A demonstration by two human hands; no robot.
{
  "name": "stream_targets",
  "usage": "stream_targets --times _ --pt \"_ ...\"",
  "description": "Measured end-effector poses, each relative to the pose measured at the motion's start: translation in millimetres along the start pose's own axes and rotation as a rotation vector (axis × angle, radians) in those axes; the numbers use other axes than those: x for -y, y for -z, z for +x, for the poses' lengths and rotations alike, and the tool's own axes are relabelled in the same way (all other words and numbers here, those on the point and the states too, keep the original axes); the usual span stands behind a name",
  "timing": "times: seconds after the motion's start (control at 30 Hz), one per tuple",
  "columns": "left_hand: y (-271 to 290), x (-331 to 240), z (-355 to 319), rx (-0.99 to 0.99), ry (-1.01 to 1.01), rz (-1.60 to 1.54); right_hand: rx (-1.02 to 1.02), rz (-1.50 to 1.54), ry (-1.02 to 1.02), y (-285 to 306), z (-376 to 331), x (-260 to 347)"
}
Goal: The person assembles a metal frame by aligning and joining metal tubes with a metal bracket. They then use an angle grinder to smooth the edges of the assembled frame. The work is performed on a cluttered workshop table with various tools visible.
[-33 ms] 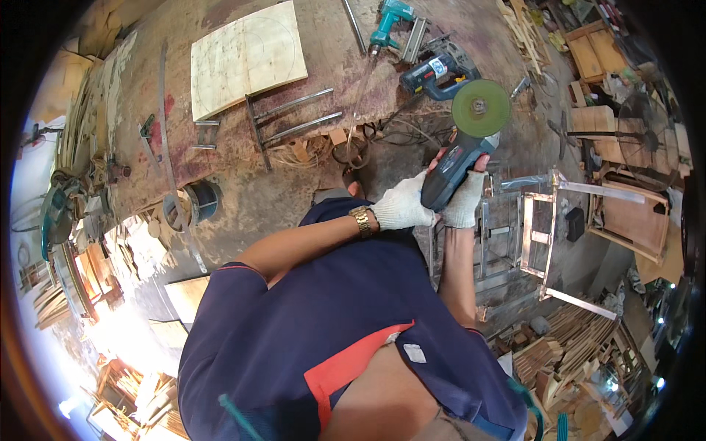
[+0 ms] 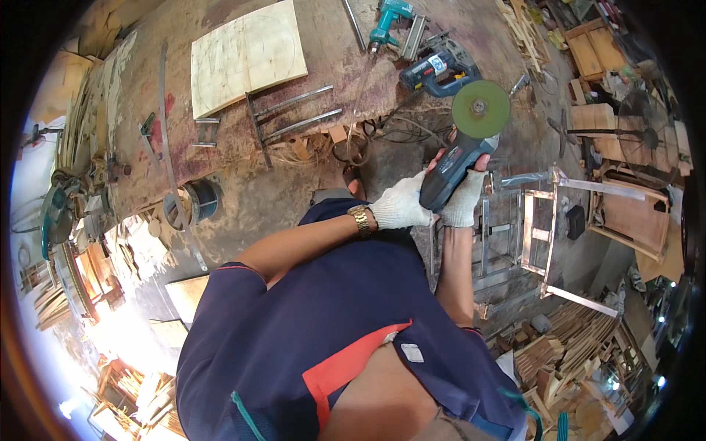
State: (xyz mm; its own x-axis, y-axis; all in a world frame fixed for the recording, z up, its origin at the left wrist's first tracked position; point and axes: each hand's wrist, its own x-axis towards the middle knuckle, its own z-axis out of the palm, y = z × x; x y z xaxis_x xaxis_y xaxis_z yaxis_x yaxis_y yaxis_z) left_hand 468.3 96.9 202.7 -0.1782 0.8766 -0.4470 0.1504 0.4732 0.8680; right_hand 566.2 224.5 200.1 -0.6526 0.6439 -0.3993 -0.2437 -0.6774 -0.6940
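An angle grinder (image 2: 448,175) with a dark body and a round green disc (image 2: 497,110) is held up in front of me, its disc end pointing away. My left hand (image 2: 401,206), in a white knit glove with bare fingertips, is closed around the left side of its body. On the opposite side, my right hand (image 2: 465,201), gloved alike, grips the body, with a bare thumb along the edge. Parts of the fingers are hidden behind the grinder. The disc appears in front of the workbench's right end, close to a dark blue jigsaw (image 2: 434,73).
On the workbench (image 2: 220,154) lie a square plywood board (image 2: 250,59), a metal frame (image 2: 294,117) and a teal drill (image 2: 386,26). A welded metal frame (image 2: 540,235) stands at right. Wood strips (image 2: 573,345) are piled lower right; a bucket (image 2: 200,202) sits by the bench.
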Motion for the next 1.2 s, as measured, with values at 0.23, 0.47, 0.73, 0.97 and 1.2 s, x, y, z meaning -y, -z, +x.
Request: stream_targets --times 0.23,0.47,0.73,0.97,1.2 --pt "-26 43 -54 0.233 -0.13 -0.203 0.231 0.173 0.052 20 -65 -42" --pt "4 35 -67 0.404 -0.239 0.205 -0.068 -0.101 0.109 56 -107 -53" --pt "168 96 -71 -0.321 -0.125 0.461 -0.6 -0.453 0.224 26 -136 -96" --pt "292 206 -140 -0.182 0.237 0.506 -0.455 -0.629 0.031 -48 -86 -162" --pt "316 277 -176 -0.253 0.295 0.448 -0.429 -1.629 -0.026 -212 10 -193"
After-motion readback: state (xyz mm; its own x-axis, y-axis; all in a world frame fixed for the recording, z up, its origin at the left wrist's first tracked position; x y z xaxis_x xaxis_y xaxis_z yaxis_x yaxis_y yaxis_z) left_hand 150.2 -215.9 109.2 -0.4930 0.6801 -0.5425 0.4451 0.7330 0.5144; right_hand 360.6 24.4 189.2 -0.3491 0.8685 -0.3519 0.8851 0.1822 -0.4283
